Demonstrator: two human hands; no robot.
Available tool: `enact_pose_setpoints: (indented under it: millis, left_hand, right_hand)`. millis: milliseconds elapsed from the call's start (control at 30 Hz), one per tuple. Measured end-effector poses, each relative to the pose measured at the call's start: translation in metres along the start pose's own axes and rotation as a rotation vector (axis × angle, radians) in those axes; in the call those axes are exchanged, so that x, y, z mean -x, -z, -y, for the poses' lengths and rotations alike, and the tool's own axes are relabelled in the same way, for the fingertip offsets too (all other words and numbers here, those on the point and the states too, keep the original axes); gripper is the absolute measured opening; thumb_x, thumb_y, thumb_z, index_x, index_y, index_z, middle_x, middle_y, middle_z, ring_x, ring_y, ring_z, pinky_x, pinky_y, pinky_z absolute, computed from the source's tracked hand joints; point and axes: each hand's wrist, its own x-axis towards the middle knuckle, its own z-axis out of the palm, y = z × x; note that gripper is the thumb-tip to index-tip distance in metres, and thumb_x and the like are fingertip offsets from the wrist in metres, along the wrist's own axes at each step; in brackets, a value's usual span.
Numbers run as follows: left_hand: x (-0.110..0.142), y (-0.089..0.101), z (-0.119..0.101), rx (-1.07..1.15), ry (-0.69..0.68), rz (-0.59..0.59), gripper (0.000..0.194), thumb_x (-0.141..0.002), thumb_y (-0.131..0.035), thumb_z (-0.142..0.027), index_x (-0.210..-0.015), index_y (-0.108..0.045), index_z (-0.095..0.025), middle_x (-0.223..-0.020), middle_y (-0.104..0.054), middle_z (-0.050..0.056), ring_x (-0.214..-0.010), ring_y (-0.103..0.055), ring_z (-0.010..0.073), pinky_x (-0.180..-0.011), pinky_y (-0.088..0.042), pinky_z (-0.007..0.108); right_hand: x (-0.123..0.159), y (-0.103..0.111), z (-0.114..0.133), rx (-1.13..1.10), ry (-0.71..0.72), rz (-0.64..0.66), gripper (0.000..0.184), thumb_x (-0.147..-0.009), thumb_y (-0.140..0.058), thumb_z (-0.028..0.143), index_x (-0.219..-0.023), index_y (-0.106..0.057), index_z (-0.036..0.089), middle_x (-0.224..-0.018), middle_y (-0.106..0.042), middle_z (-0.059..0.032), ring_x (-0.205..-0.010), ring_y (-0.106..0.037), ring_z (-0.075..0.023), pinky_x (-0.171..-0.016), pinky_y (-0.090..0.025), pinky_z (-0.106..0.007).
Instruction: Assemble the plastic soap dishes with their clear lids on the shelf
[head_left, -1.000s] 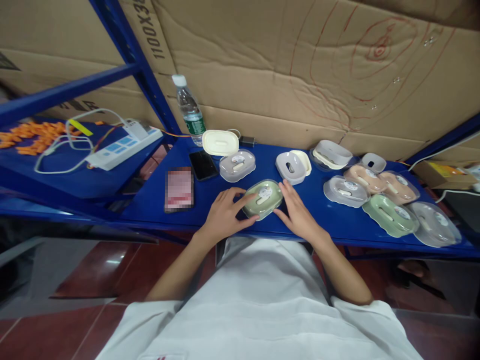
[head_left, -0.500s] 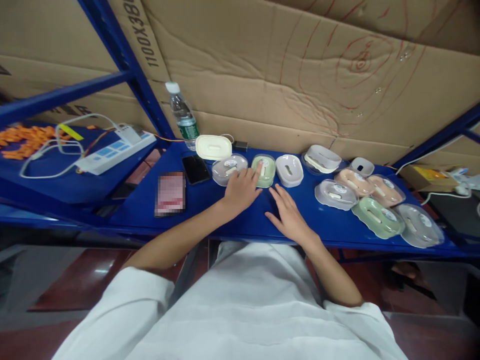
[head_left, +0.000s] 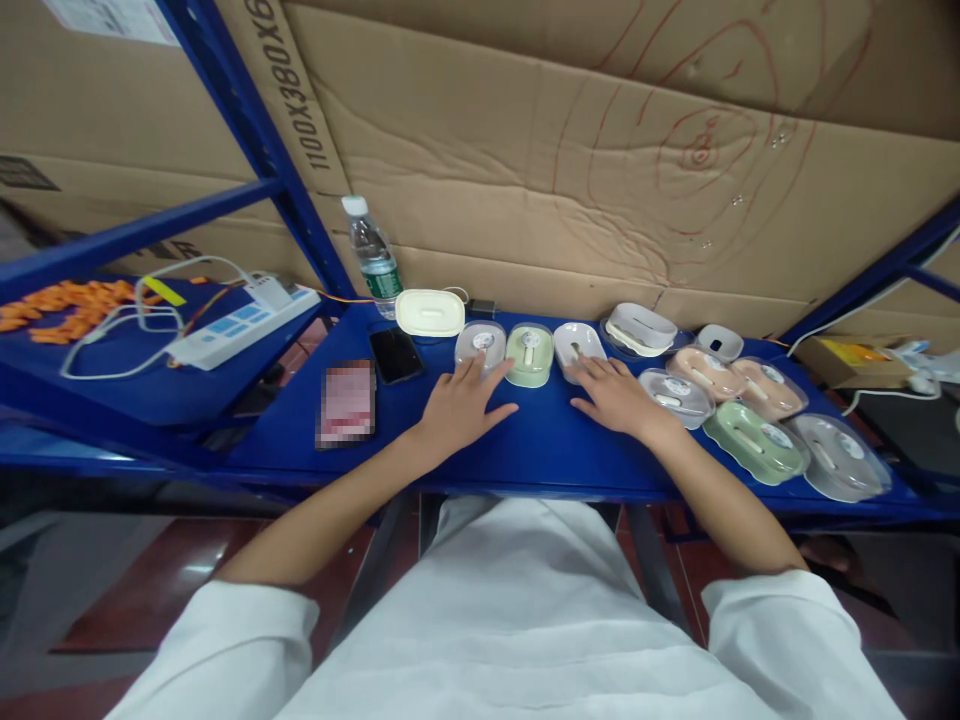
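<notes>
My left hand (head_left: pixel 459 402), fingers spread, reaches to the front of a greyish soap box with a clear lid (head_left: pixel 480 342); its fingertips overlap the near edge. A green soap box with a clear lid (head_left: pixel 529 362) stands just right of it, near my left index finger. My right hand (head_left: pixel 609 392) is spread too, its fingertips at the near side of a white open soap dish (head_left: pixel 576 340) with a dark slot in its base. The three stand side by side in a row. Whether the fingertips press on them I cannot tell.
Several lidded boxes, among them a green one (head_left: pixel 757 440), cluster at the right. Stacked white dishes (head_left: pixel 643 325) stand behind. A cream lid (head_left: pixel 430 312), a water bottle (head_left: pixel 375 262) and a dark phone (head_left: pixel 396 354) lie left, with a power strip (head_left: pixel 244 328) farther over.
My left hand has shifted left from the green box to the greyish one, which now sits turned and closer to the green box. My right hand has moved right to the white dish.
</notes>
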Motion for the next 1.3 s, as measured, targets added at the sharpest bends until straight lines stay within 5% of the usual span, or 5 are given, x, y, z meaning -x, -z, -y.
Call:
enact_pose_setpoints:
  millis: [167, 600, 833, 1033, 1300]
  left_hand:
    - [-0.033, -0.010, -0.022, -0.077, -0.041, 0.084, 0.072, -0.104, -0.058, -0.066, -0.169, -0.039, -0.042, -0.176, -0.037, 0.019, -0.160, -0.037, 0.0519, -0.109, -0.052, 0.064]
    - [-0.053, -0.027, 0.001, 0.148, -0.118, -0.184, 0.051, -0.110, -0.049, -0.042, -0.154, -0.060, -0.018, -0.165, -0.052, 0.022, -0.152, -0.051, 0.0398, -0.124, -0.038, 0.059]
    - [-0.055, -0.018, -0.001, 0.323, -0.257, -0.207, 0.040, -0.108, -0.051, -0.034, -0.142, -0.065, -0.018, -0.141, -0.072, 0.014, -0.132, -0.067, 0.0327, -0.116, -0.050, 0.050]
    - [-0.053, -0.013, 0.012, 0.545, -0.393, -0.034, 0.045, -0.100, -0.055, -0.024, -0.145, -0.056, -0.019, -0.146, -0.066, 0.013, -0.139, -0.062, 0.0305, -0.119, -0.050, 0.048]
    - [-0.049, -0.018, 0.011, 0.647, -0.500, 0.146, 0.056, -0.086, -0.067, -0.018, -0.140, -0.052, -0.021, -0.157, -0.054, 0.018, -0.148, -0.054, 0.0343, -0.121, -0.049, 0.054]
  right_hand:
    - [-0.020, -0.006, -0.007, -0.032, -0.037, -0.009, 0.057, -0.109, -0.053, 0.038, -0.162, -0.051, 0.017, -0.162, -0.058, -0.0177, -0.148, -0.056, -0.0362, -0.123, -0.039, -0.056]
    - [-0.019, -0.031, -0.016, -0.070, -0.207, -0.145, 0.056, -0.108, -0.050, 0.038, -0.158, -0.050, 0.013, -0.157, -0.059, -0.0252, -0.147, -0.051, -0.0426, -0.122, -0.029, -0.067]
    - [0.004, 0.005, -0.020, -0.423, 0.115, -0.007, 0.035, -0.092, -0.075, 0.047, -0.117, -0.067, 0.023, -0.117, -0.076, -0.0095, -0.113, -0.066, -0.0324, -0.108, -0.042, -0.051]
    - [0.026, 0.041, -0.021, -0.762, 0.294, 0.209, 0.036, -0.094, -0.077, 0.052, -0.116, -0.068, 0.024, -0.111, -0.072, -0.0034, -0.098, -0.066, -0.0221, -0.089, -0.050, -0.034]
    - [0.028, 0.045, -0.027, -0.857, 0.141, -0.029, 0.029, -0.095, -0.073, 0.052, -0.103, -0.067, 0.025, -0.095, -0.070, -0.0016, -0.083, -0.063, -0.0212, -0.075, -0.050, -0.033]
